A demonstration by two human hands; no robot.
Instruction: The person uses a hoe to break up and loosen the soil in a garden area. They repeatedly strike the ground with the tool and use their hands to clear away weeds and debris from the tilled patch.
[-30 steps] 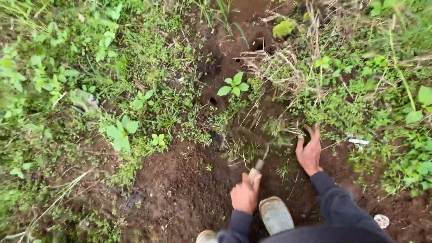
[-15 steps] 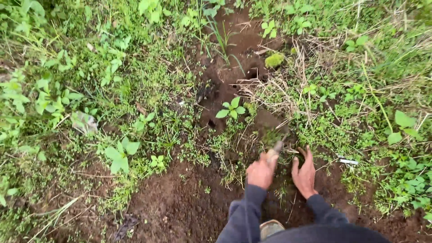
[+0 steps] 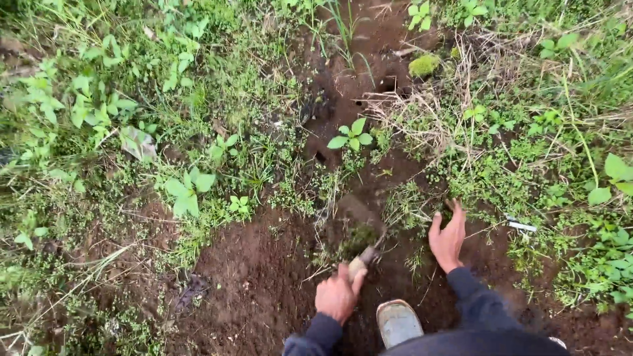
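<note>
Head view, looking down at a patch of dark brown bare soil (image 3: 257, 277) w/ green weeds all round it. Left hand (image 3: 337, 296) is closed in a fist round the pale wooden handle of a small digging tool (image 3: 359, 264); the tool's blade end goes into a clump of grass and roots (image 3: 353, 240) just beyond the hand and is partly hidden, so blade shape can't be told. Right hand (image 3: 448, 236) lies open, fingers spread, palm down on the ground, just right of the tool & holding nothing; its fingertips touch low green weeds (image 3: 461, 178). Both arms wear dark blue sleeves (image 3: 478, 303).

Relative to the tool: a worn pale grey shoe toe (image 3: 397, 322) sits just below it, between the two arms. A small broad-leaved green seedling (image 3: 351, 135) stands well above it, at the edge of a strip of dug dark earth. Further up that strip are small dark holes in the soil (image 3: 389, 84), and a mossy yellow-green lump (image 3: 424, 64) next to them. Dry straw-coloured grass stems (image 3: 428, 118) lie up and right of the tool. A small white stick-like scrap (image 3: 522, 226) lies well right of it, past the right hand. A bigger leafy green plant (image 3: 188, 190) stands well left. No containers in view.
</note>
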